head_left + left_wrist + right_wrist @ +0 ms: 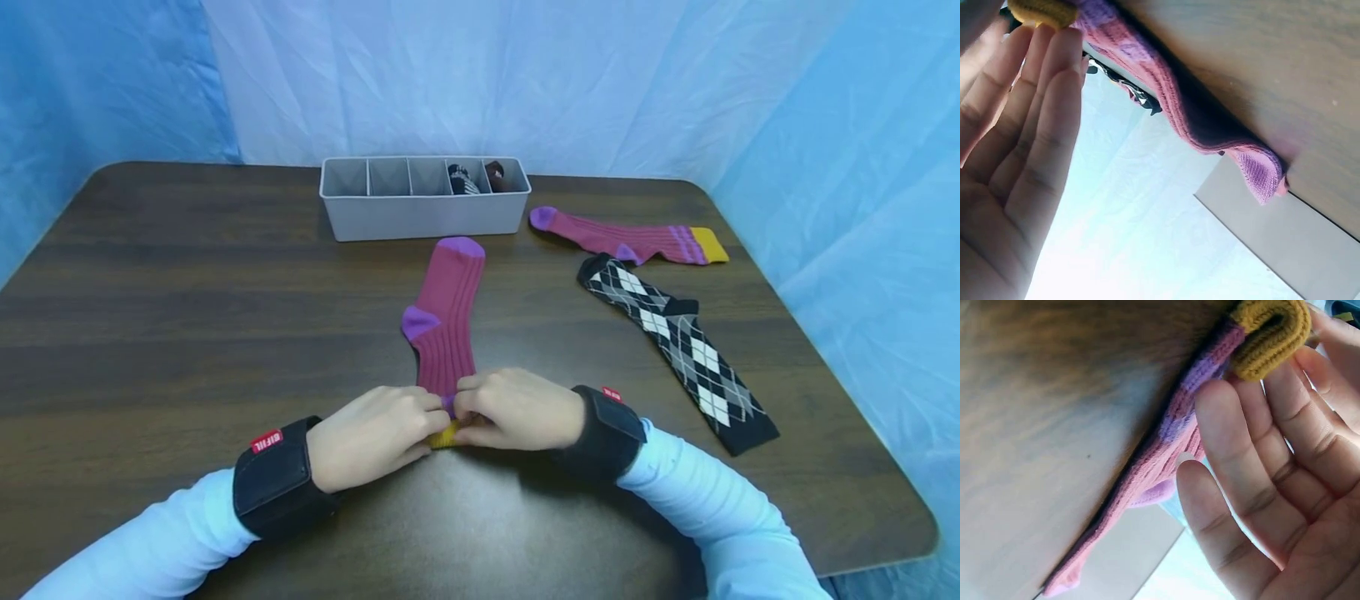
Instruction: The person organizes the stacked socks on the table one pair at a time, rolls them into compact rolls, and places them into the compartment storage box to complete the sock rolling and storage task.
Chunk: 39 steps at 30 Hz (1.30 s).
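Observation:
A ribbed magenta sock (447,333) with purple toe and heel lies flat in the middle of the table, toe pointing away. At its near end, my left hand (377,435) and right hand (522,410) pinch the yellow cuff from either side, fingertips close together. In the right wrist view the yellow cuff (1275,340) appears doubled over in a thick fold, with fingers of the right hand (1260,462) against it. The left wrist view shows the fingers of the left hand (1029,119) at the cuff's edge; the thumb is mostly hidden.
A grey box (427,218) with several compartments stands at the back; two right ones hold a rolled black-and-white sock (462,180) and a brown item (495,175). To the right lie a matching magenta sock (622,237) and a black argyle sock (678,346). Blue sheets surround the table.

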Each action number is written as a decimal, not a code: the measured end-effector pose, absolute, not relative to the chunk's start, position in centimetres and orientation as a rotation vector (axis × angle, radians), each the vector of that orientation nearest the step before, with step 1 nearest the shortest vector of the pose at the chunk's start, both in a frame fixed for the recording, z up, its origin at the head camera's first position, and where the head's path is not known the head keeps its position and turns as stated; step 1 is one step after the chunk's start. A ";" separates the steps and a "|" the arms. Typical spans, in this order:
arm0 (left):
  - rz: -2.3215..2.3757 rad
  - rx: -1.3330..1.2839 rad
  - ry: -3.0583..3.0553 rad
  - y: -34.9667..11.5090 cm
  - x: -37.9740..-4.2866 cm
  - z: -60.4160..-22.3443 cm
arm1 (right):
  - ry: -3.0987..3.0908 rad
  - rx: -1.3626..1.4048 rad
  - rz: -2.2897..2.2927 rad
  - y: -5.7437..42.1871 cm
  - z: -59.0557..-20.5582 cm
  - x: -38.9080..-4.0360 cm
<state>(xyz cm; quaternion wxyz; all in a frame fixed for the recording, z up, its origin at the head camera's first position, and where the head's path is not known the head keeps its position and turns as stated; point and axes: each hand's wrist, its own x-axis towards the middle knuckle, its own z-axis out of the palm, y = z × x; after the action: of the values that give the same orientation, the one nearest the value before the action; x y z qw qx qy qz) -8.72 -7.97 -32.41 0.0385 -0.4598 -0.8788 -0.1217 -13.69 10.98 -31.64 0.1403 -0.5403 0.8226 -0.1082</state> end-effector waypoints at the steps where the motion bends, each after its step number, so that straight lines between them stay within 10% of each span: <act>1: -0.387 -1.405 -2.702 -8.0 -8.8 -32.4 | 2.365 -1.549 -0.310 11.0 -31.6 -13.7; 14: -0.895 -1.390 -2.862 -8.2 -8.9 -32.2 | 2.204 -1.544 -0.385 11.6 -30.8 -13.8; 39: -0.385 -1.374 -2.699 -8.0 -9.0 -32.9 | 2.423 -1.543 -0.212 11.1 -31.1 -13.2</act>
<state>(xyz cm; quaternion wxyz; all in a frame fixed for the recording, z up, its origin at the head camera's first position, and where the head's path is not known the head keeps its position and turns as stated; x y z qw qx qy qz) -8.96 -8.01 -32.87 0.0441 -0.4496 -0.8832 -0.1259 -13.20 11.12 -31.11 0.1300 -0.5312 0.8340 -0.0731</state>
